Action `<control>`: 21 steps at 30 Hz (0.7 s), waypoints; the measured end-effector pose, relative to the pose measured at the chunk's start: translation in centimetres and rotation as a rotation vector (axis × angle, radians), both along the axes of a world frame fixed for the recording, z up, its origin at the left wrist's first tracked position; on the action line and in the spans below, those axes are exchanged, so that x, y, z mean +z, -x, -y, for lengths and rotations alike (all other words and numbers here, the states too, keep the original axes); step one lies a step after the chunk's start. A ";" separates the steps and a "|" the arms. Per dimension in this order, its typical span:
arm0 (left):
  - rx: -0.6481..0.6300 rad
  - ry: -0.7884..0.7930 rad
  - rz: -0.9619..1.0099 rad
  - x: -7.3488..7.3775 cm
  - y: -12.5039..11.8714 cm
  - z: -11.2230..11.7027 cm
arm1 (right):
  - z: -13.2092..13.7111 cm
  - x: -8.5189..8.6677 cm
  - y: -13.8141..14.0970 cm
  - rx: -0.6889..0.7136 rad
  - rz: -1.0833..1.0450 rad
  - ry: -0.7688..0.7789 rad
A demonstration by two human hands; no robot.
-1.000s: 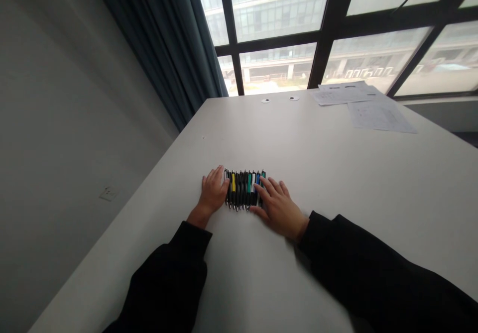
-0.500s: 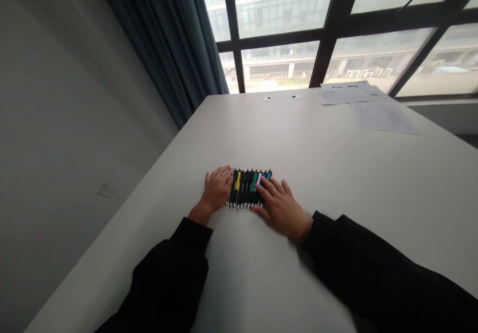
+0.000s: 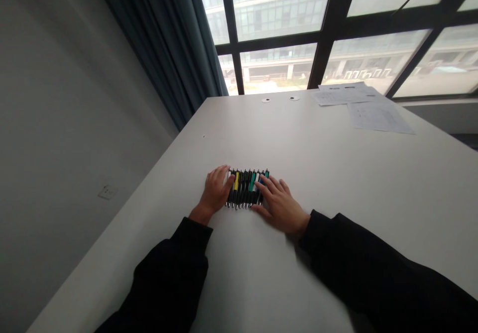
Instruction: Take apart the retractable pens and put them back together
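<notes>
White surface (image 3: 336, 173) carries a tight row of pens (image 3: 244, 188), which lie side by side between the person's two hands, their lengths running away from the body. Most of the barrels are black; a yellow section (image 3: 236, 180) shows toward the left, a green one (image 3: 252, 181) right of the middle, with white, blue and another green beyond it.

The left hand (image 3: 214, 191) lies palm down at the left end of the row, its fingers extended and close together, the thumb against the outermost pens. The right hand (image 3: 282, 208) rests at the other end, its fingers loosely spread and slightly bent, some tips over the coloured pens and the thumb by their near ends. Both hands are open, touching the row from its two sides; neither is closed around a pen.

Black sleeves (image 3: 373, 263) cover both forearms. At the far edge, sheets of paper (image 3: 381, 116) overlap on the right, and two small round white fittings (image 3: 266, 100) sit left of them. Behind stand a dark-framed window (image 3: 280, 7) and a blue curtain (image 3: 164, 39); a socket (image 3: 107, 192) is set in the grey wall (image 3: 56, 99).
</notes>
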State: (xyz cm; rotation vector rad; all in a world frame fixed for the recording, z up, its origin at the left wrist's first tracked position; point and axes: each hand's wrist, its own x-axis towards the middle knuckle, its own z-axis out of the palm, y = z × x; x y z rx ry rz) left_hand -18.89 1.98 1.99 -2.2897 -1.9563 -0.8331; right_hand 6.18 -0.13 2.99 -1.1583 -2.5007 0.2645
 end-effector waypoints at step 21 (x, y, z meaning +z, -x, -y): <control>-0.525 -0.174 -0.288 1.7 -10.9 9.4 | 10.0 0.6 -13.9 0.160 0.067 0.001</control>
